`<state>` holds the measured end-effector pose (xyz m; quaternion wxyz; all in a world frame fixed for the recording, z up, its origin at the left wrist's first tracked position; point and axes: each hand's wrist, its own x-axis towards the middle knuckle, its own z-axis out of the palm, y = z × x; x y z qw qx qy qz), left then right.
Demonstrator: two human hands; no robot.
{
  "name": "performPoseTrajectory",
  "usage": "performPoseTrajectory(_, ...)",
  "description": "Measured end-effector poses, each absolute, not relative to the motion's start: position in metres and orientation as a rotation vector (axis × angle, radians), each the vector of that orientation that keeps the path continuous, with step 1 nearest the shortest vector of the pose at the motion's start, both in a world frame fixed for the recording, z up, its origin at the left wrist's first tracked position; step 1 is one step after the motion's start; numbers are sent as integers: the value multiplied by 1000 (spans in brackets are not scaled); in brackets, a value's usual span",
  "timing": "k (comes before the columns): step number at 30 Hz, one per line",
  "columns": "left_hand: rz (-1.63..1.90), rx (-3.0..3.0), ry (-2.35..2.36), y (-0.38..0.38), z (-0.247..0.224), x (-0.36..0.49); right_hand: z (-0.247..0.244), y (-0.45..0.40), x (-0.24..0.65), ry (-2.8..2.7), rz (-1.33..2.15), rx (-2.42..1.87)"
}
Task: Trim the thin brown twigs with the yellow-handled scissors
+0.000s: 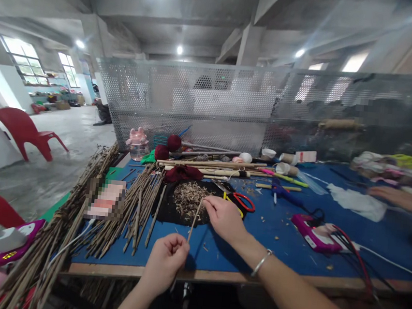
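Note:
A thin stick (195,220) slants between my two hands above the table's front part. My left hand (167,257) is closed around its lower part, and the lower end pokes out below the fist. Higher up, my right hand (227,218) pinches the stick near its top end between thumb and fingers. Behind the stick lies a heap of short plant shavings (190,196) on a black cloth (164,211). Scissors with red and yellow handles (244,202) rest just beyond my right hand. Many cut sticks (139,206) lie left of the cloth.
A long bundle of twigs (65,214) leans along the table's left edge. To the right are a blue glue gun (285,194), a purple power strip (315,235) with cables, and white plastic (356,203). Another person's hand (395,196) reaches in at far right. A perforated metal screen (196,105) stands behind.

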<state>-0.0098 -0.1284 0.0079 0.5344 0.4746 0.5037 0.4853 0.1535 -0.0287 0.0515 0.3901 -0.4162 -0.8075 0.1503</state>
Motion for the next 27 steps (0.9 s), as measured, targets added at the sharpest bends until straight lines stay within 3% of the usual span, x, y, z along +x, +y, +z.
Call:
performPoseTrajectory(4,1227,1088,1248,-118,3,0,37,-37,123,-1261,1356,-914)
performPoseTrajectory(8,1227,1078,1316,-115,2,1,32,-45,107,-947,1603,-789)
performPoseTrajectory(18,1239,1309,1404,-121,1,16,29,-52,110,-1046,1486,-874)
performPoseTrajectory(27,1038,1870,1994,-126,25,-20,48,-43,163,-2000,284,-1235)
